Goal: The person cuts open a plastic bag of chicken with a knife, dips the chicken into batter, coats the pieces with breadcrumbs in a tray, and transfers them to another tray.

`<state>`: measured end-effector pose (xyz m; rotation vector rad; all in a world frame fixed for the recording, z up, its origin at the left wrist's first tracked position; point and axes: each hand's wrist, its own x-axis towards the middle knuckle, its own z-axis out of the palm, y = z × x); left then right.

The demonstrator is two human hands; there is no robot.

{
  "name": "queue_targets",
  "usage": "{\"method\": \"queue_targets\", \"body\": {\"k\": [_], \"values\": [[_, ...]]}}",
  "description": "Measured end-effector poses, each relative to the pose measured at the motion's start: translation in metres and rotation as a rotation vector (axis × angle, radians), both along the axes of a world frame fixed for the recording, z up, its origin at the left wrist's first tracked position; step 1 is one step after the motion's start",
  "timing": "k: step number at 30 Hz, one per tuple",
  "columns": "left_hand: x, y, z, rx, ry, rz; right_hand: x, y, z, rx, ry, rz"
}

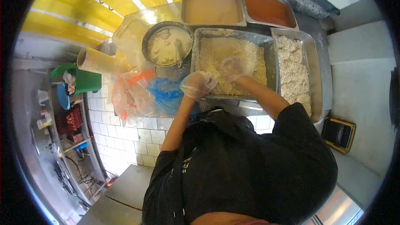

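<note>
Both my hands wear clear plastic gloves. My left hand [197, 85] is closed over the near left corner of a deep metal tray [271, 71]. Inside that tray lies a yellowish crumbly coating [257, 74], with a paler powdery patch toward its right side. My right hand [233, 67] is down in the coating near the tray's middle. Motion smears its fingers, and whether anything is in them cannot be made out. Left of the tray stands a round pan [146, 49] of creamy batter [160, 54] with lumpy pieces and a utensil in it.
Behind are trays of pale liquid [213, 10] and reddish-orange powder [268, 10]. A tray of flaky flour mix [293, 68] stands at right. A blue plastic bag [166, 93], clear bags [132, 96] and a film roll [96, 61] lie left. A green bin [87, 82] is farther left.
</note>
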<state>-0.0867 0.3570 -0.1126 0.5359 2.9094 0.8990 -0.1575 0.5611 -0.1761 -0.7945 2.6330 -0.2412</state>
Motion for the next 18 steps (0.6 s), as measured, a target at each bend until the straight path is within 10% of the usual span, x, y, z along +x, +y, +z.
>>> {"method": "queue_targets", "body": {"k": [7,14,18], "values": [[0.002,-0.001,0.016,0.022,-0.061,-0.026,-0.014,0.002,-0.023,-0.255,0.416,-0.043],[0.004,-0.003,-0.003,0.063,0.001,-0.023,-0.038,0.074,0.071,0.387,-0.325,0.142],[0.005,-0.004,-0.013,0.090,0.101,-0.042,-0.017,0.060,0.099,0.333,-0.348,0.101]]}}
